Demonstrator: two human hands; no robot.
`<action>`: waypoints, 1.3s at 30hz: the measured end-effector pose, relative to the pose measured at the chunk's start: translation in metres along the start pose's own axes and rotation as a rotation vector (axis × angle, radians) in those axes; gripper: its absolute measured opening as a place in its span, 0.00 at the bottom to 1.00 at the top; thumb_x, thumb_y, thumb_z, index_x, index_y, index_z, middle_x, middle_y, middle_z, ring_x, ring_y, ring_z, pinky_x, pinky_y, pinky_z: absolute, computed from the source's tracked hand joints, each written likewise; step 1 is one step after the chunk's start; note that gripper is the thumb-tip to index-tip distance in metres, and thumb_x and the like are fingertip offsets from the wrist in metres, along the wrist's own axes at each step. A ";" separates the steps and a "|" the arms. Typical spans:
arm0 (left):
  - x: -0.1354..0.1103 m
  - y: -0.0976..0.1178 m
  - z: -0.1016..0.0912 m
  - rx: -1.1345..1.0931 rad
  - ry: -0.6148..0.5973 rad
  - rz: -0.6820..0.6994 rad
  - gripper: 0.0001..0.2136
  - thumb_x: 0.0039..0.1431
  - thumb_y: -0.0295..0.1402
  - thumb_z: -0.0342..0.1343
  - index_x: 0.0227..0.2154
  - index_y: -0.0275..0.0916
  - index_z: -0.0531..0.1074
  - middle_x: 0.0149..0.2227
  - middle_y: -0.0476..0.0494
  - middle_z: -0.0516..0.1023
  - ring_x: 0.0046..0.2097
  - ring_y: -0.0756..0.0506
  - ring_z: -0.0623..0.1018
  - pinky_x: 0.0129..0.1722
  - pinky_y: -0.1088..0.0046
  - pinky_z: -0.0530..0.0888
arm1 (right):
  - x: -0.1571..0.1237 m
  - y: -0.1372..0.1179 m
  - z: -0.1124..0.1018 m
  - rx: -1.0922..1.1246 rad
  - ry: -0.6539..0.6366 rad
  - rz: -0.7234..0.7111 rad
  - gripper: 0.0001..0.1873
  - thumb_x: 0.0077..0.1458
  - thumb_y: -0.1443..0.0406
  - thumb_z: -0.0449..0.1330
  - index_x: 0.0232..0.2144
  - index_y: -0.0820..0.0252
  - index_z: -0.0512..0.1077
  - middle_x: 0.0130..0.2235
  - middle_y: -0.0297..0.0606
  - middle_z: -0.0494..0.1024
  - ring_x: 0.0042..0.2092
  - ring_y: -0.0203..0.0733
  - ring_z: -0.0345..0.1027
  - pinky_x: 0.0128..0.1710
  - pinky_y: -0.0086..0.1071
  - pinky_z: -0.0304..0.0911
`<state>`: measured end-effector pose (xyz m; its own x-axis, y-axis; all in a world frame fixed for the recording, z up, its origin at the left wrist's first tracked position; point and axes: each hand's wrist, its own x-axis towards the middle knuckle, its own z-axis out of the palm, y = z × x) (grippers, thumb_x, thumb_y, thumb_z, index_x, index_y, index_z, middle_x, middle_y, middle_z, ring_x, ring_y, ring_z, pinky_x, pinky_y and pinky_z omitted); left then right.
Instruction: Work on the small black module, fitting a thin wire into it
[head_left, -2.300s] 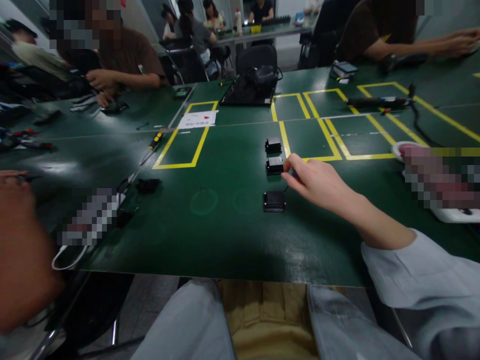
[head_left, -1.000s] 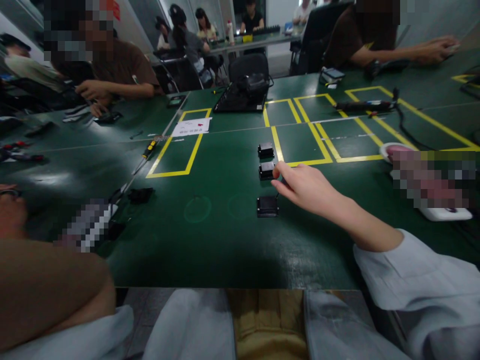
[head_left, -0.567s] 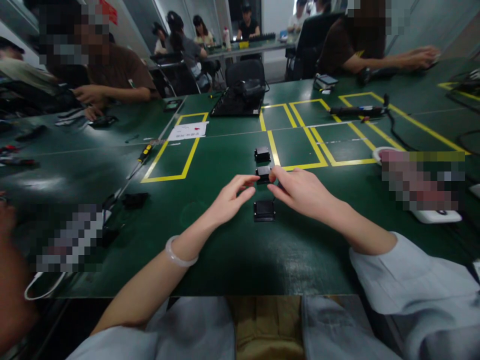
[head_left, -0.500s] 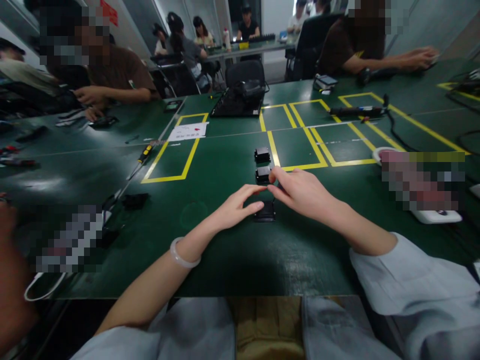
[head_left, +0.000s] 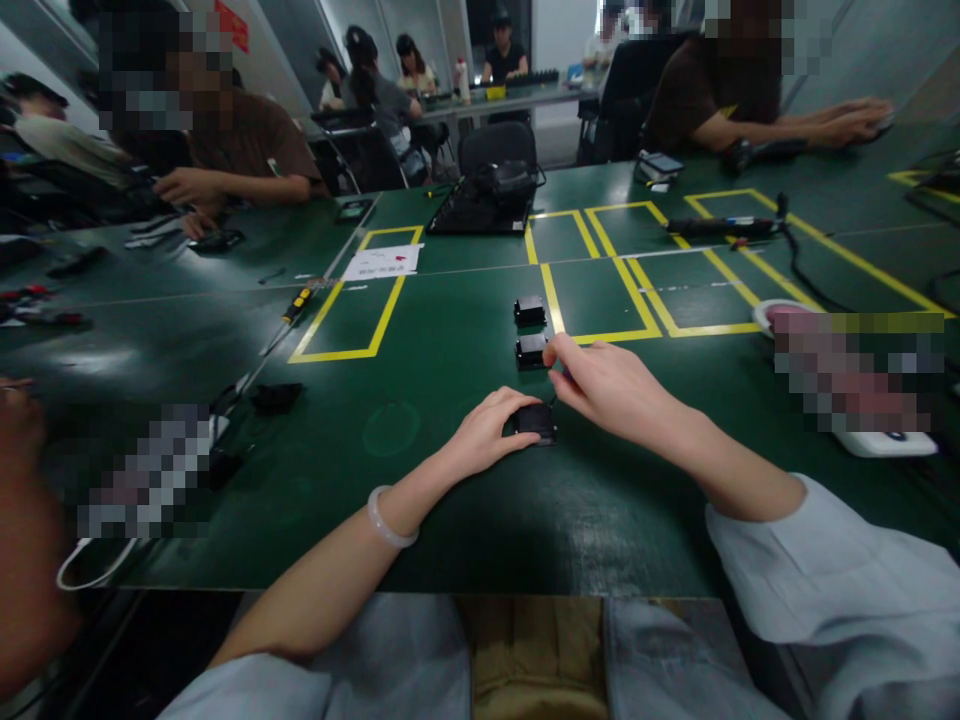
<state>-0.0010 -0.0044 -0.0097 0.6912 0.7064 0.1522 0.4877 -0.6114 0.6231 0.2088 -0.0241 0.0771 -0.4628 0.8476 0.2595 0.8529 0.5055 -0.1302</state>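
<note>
Three small black boxes lie in a row on the green table (head_left: 420, 520). My left hand (head_left: 487, 432) curls over the left side of the nearest black box (head_left: 538, 422), fingers closed on it. A white bangle sits on that wrist. My right hand (head_left: 611, 385) reaches in from the right. Its fingertips are pinched together beside the middle black box (head_left: 530, 350), and what they hold is hidden. The far black box (head_left: 529, 311) sits untouched by a yellow tape line.
Yellow tape rectangles (head_left: 352, 305) mark the table. A screwdriver (head_left: 298, 302), a paper sheet (head_left: 382, 262), a black tray (head_left: 484, 205) and a cabled tool (head_left: 724, 227) lie farther off. Other people sit at the left and far right. A white device (head_left: 877, 440) lies right.
My left hand came into view, reached toward the middle box, then drew back and closed over the nearest box. My right hand stayed by the middle box.
</note>
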 end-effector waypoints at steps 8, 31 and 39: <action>0.001 0.000 0.000 0.040 0.009 -0.009 0.19 0.59 0.43 0.58 0.50 0.42 0.69 0.48 0.42 0.71 0.51 0.41 0.70 0.51 0.64 0.68 | 0.000 0.000 0.002 -0.052 -0.006 0.003 0.10 0.65 0.61 0.46 0.41 0.59 0.64 0.28 0.36 0.76 0.29 0.41 0.69 0.29 0.31 0.48; 0.001 -0.002 0.000 0.012 0.011 0.022 0.19 0.59 0.42 0.58 0.51 0.41 0.69 0.48 0.42 0.72 0.51 0.41 0.71 0.52 0.65 0.68 | -0.002 0.000 0.000 -0.051 0.017 0.032 0.09 0.63 0.63 0.47 0.43 0.59 0.63 0.29 0.36 0.77 0.29 0.41 0.69 0.29 0.30 0.48; 0.001 -0.001 0.000 0.016 -0.003 0.019 0.19 0.60 0.42 0.58 0.51 0.42 0.69 0.49 0.42 0.72 0.51 0.41 0.71 0.52 0.64 0.68 | -0.001 0.001 0.002 -0.087 0.013 0.036 0.10 0.63 0.63 0.46 0.42 0.59 0.64 0.29 0.37 0.77 0.28 0.40 0.68 0.28 0.31 0.46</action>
<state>-0.0009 -0.0027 -0.0098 0.7021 0.6934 0.1618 0.4829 -0.6307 0.6074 0.2096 -0.0241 0.0747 -0.4286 0.8627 0.2685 0.8870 0.4583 -0.0566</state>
